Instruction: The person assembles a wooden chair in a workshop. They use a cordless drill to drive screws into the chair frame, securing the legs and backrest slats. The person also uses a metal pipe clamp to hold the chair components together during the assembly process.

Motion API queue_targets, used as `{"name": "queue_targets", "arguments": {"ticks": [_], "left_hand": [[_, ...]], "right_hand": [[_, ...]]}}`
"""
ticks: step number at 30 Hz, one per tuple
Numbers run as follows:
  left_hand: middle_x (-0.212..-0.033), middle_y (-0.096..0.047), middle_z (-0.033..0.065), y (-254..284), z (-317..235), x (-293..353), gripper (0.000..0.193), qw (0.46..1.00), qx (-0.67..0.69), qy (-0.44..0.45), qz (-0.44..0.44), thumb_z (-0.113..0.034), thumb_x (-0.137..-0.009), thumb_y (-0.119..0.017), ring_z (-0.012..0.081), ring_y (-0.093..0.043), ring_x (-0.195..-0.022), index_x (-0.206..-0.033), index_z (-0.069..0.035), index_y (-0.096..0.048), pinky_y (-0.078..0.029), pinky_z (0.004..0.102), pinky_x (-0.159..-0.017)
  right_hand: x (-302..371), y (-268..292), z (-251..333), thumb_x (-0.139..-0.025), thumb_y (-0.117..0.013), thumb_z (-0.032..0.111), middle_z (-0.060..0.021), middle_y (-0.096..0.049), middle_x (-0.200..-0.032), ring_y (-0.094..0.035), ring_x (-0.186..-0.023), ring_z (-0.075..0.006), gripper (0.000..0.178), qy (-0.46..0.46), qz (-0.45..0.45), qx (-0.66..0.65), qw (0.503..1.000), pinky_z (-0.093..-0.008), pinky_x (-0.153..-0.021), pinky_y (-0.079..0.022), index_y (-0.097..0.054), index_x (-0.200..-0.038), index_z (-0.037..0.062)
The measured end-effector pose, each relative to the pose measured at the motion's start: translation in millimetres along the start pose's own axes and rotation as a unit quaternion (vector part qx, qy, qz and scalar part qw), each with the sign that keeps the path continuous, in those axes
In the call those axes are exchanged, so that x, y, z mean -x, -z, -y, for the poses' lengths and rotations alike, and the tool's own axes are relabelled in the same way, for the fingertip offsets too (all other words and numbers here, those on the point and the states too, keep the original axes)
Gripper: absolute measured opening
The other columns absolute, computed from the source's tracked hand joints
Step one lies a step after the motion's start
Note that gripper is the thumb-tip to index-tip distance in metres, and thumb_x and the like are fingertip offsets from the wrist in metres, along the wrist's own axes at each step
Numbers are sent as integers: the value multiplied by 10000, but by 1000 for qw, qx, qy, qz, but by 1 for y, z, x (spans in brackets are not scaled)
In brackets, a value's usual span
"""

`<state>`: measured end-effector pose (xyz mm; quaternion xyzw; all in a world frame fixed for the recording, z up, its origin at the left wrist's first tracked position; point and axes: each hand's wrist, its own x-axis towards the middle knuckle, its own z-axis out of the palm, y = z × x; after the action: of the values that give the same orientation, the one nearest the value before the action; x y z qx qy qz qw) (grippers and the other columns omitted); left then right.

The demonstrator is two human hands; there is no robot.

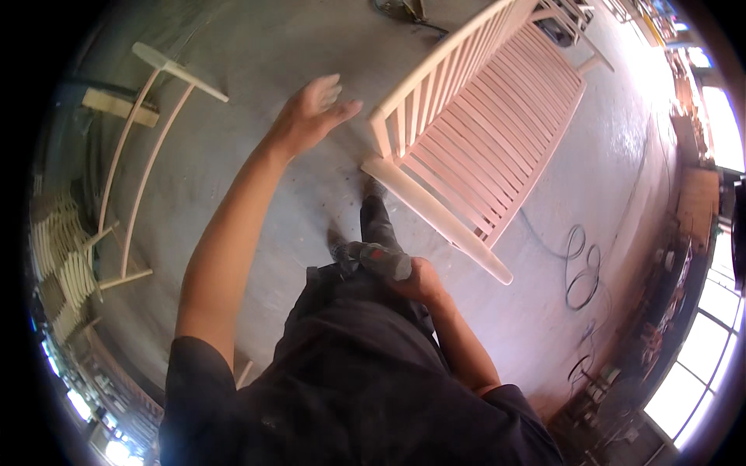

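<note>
A pale wooden slatted bench (497,124) stands ahead and to the right, its slatted back toward my left and a flat armrest (435,221) along its near end. My left hand (311,116) is raised in the air left of the bench's back corner. Its fingers are stretched out and apart, with nothing in them and a gap to the wood. Close to my waist, my right hand (420,281) is closed around a grey hand-held power tool (382,260) with a small red patch. The tool points left; its exact kind cannot be made out.
A wooden frame (148,155) with long thin legs stands at the left, beside stacked curved wooden parts (66,248). A hose or cable (579,268) lies coiled on the grey floor (299,202) to the right. Cluttered shelving (660,326) runs along the windows.
</note>
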<state>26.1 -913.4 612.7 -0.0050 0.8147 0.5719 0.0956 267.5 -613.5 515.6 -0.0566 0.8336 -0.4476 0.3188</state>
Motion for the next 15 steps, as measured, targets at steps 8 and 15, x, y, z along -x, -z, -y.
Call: {"name": "queue_targets", "arguments": {"ticks": [8,15], "left_hand": [[-1258,-637,228,-91,72,-162,897,968,-110,139,180,-476,-755,-854,288,-619,-1159,-1356,90,-503,-482,368,-996],[-1003,-703,139,-110,61,-158,461,960,105,164,201,-109,-703,-638,218,-644,-947,-1136,51,-652,-500,333,-888]], "right_hand": [[-49,77,13,-709,-784,226,-172,-699,-817,-682,-759,-354,285,20,-27,-28,999,-405,-690,-532,-723,-948,84],[-39,116,-24,-713,-760,101,-80,-726,-910,-673,-819,-192,322,-74,-56,-74,993,-341,-781,-535,-714,-1030,60]]}}
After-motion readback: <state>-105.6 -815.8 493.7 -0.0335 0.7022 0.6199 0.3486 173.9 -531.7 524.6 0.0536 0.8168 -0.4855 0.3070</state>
